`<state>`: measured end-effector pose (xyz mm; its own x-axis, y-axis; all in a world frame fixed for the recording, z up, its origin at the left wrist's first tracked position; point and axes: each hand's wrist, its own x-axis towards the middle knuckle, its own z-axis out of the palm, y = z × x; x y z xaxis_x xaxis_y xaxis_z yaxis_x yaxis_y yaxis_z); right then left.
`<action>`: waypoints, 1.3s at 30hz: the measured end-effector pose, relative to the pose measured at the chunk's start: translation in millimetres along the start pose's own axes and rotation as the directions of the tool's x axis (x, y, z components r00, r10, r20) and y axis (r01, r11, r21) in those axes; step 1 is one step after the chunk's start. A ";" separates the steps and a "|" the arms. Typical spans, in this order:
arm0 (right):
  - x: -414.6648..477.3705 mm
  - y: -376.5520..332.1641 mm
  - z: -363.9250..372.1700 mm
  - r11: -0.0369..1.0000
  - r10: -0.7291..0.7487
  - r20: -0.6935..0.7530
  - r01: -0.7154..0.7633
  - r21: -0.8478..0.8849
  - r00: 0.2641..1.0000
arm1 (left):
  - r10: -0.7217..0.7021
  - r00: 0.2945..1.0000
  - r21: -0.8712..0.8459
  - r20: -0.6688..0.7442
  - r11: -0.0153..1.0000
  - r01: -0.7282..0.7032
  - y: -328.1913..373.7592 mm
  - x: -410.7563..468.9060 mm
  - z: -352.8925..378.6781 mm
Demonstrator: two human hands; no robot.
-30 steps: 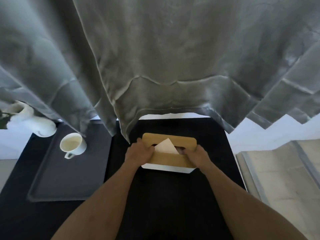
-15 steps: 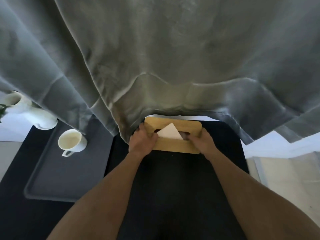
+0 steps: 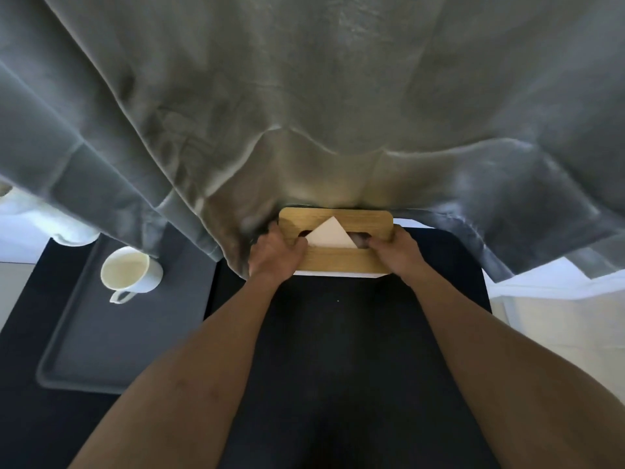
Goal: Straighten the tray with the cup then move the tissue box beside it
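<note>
A tissue box (image 3: 341,260) with a wooden lid and a white base sits at the far middle of the black table, a white tissue (image 3: 331,234) poking out of its slot. My left hand (image 3: 275,254) grips its left end and my right hand (image 3: 395,253) grips its right end, thumbs at the slot. To the left lies a dark grey tray (image 3: 111,346). A white cup (image 3: 130,274) stands at its far end, handle towards me.
A grey curtain (image 3: 304,113) hangs over the far side of the table and touches the box's far edge. A white vase (image 3: 67,228) stands at the far left, partly behind the curtain. The black tabletop (image 3: 355,350) ends at the right, with pale floor (image 3: 558,326) beyond.
Both hands have pushed the tissue box away from me, up to the curtain's hem. The view has tilted, so the curtain fills more of the frame. Tray and cup have stayed put.
</note>
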<state>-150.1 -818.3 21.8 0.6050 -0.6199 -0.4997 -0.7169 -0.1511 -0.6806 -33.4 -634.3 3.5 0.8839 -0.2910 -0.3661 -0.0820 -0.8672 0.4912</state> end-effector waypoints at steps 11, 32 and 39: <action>17.4 -3.0 4.5 0.999 0.011 0.039 -0.009 -0.052 0.999 | -0.032 0.999 0.048 -0.024 0.998 0.033 3.7 17.8 7.5; -32.3 1.5 9.4 0.993 0.060 -0.109 -0.048 0.107 0.992 | 0.047 0.998 0.002 -0.036 0.999 -0.047 -11.2 -30.7 -10.8; -74.4 -5.9 6.4 1.000 -0.005 -0.161 0.009 0.023 0.987 | 0.129 0.988 -0.066 -0.085 0.989 -0.135 -20.6 -53.0 -24.3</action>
